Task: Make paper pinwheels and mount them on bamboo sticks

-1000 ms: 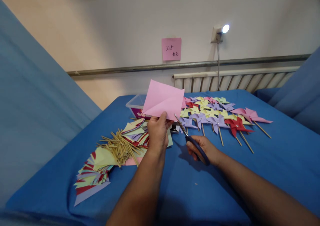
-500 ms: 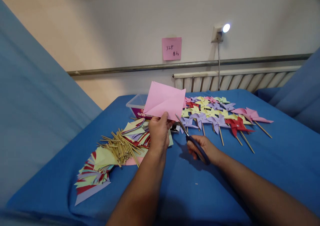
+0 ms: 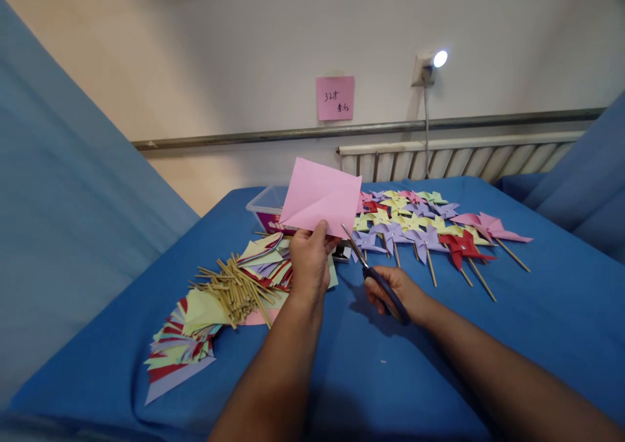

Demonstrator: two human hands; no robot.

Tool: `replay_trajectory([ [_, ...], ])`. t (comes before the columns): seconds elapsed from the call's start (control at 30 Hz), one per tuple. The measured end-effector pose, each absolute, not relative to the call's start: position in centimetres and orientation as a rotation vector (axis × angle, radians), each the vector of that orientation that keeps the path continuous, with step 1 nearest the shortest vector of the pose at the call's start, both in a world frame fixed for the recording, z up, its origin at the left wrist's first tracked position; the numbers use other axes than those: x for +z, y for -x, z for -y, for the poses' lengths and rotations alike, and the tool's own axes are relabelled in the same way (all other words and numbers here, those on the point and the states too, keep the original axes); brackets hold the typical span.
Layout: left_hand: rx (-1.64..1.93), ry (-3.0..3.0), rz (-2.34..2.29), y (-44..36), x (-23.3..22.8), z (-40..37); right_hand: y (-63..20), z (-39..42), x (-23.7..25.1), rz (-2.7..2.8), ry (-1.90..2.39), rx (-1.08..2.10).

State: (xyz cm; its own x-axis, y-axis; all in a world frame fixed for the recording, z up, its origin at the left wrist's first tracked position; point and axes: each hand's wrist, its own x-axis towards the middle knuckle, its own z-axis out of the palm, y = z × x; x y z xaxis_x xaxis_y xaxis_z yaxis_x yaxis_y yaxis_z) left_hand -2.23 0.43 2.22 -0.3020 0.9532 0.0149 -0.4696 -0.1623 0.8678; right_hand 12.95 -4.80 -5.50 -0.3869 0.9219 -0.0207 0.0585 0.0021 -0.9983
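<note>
My left hand [image 3: 312,256] pinches the lower edge of a pink sheet of paper [image 3: 322,194], thumb on the near face, and holds it up above the table. Fold lines cross the sheet. In my right hand [image 3: 393,290] is a pair of scissors [image 3: 383,286] with dark blue handles, my fingers in the loops. Its blade tips meet the lower right edge of the pink paper. Whether the blades are parted there is too small to tell.
Finished pinwheels [image 3: 427,239] on sticks lie at the back right of the blue-covered table [image 3: 415,377]. Left of my arm are a heap of thin sticks [image 3: 234,292], fanned stacks of coloured paper [image 3: 178,351] and a clear plastic box [image 3: 263,200]. Blue curtains [image 3: 73,201] hang at both sides.
Almost nothing differs. The view has shifted very slightly; both hands, the pink paper and the scissors keep the same positions relative to each other.
</note>
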Motion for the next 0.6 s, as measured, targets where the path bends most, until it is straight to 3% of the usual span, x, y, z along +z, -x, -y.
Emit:
replay_trajectory([
  [0.6, 1.656, -0.760, -0.942, 2.13, 2.56, 0.02, -13.03, 4.67, -5.49, 1.547, 1.062, 1.436],
])
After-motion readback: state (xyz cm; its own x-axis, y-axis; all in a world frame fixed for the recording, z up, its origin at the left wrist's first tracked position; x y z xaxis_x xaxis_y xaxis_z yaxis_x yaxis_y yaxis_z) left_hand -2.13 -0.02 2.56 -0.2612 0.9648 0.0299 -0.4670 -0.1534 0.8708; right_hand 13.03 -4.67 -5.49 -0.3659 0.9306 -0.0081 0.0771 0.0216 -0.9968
